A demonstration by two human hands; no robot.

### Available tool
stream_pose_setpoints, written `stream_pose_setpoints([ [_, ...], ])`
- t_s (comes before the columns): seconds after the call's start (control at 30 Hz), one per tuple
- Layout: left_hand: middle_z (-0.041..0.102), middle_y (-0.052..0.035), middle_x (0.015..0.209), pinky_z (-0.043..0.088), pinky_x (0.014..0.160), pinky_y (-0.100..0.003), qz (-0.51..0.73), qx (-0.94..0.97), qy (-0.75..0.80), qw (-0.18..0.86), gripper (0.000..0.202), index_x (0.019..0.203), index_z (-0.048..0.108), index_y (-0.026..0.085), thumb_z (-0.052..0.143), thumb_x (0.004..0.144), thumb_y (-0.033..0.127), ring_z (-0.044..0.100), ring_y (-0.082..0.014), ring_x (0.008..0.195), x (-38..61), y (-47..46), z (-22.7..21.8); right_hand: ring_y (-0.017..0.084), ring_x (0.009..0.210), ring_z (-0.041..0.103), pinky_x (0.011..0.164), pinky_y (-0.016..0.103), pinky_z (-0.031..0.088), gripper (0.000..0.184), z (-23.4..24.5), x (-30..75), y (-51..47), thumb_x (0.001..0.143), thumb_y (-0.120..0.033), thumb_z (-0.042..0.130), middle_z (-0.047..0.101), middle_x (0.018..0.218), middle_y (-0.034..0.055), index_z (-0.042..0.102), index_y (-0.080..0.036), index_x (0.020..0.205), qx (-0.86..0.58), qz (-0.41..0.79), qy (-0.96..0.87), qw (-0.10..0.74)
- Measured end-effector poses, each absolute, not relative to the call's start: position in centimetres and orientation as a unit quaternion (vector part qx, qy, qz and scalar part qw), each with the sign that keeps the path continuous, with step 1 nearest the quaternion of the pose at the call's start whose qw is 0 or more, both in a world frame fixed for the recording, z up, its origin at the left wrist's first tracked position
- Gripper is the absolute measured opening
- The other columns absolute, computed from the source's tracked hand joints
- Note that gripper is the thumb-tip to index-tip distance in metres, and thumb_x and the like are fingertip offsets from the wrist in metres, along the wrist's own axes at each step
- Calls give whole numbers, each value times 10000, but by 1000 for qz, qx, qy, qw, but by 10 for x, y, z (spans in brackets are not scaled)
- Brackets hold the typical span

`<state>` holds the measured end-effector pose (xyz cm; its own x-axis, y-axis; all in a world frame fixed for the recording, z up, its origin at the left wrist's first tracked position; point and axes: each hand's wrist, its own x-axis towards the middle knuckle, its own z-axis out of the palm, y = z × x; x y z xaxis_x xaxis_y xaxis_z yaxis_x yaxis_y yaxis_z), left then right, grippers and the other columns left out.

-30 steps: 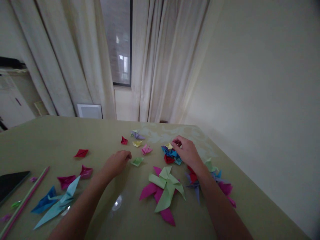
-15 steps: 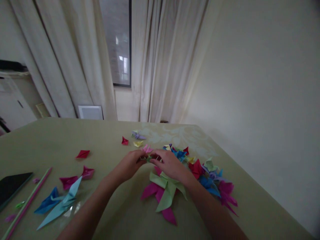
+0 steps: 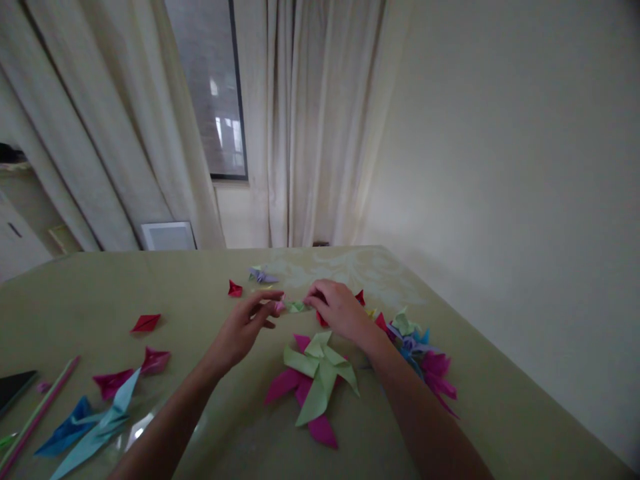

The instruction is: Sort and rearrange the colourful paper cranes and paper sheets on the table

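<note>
My right hand pinches one end of a small green folded piece with pale ends. Whether it is paper or a wrapper is too small to tell. To the left, my left hand is loosely open, its fingers apart and their tips beside a small pink folded piece. Nearer to me on the table lies a large green paper flower, partly covering a magenta paper flower. Several folded paper pieces, among them a red one, lie close by my right hand and are partly hidden by it.
Magenta paper flowers and other colours pile up at right. A light-blue paper crane, a blue folded paper, red and magenta pieces, plus a thin green-pink stick, lie at left. A wall borders the table at right.
My hands have moved apart. The green piece has shifted right with my right hand, and the fingers of my left hand have spread. The view has turned slightly, moving the scene left.
</note>
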<state>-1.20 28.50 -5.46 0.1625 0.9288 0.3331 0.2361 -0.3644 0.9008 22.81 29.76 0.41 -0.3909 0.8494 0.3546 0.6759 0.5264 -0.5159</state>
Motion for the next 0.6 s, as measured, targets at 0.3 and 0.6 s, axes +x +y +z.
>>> stream_pose_setpoints([
  [0.3, 730, -148, 1215, 544, 1051, -484, 355, 727, 568, 151, 375, 1229, 721, 180, 503, 933, 255, 707, -292, 1144, -18, 344, -115, 236, 1018, 708, 789, 298, 443, 179, 17, 260, 293, 1031, -311, 634, 773, 1122, 80, 741, -234, 1152, -591, 37, -793, 139],
  [0.6, 809, -70, 978, 643, 821, -370, 400, 760, 443, 256, 258, 992, 774, 217, 655, 931, 438, 775, -247, 887, -7, 326, -59, 245, 992, 736, 808, 296, 467, 382, 9, 224, 286, 1040, -471, 626, 803, 1057, 95, 681, -197, 1301, -519, 146, -809, 236],
])
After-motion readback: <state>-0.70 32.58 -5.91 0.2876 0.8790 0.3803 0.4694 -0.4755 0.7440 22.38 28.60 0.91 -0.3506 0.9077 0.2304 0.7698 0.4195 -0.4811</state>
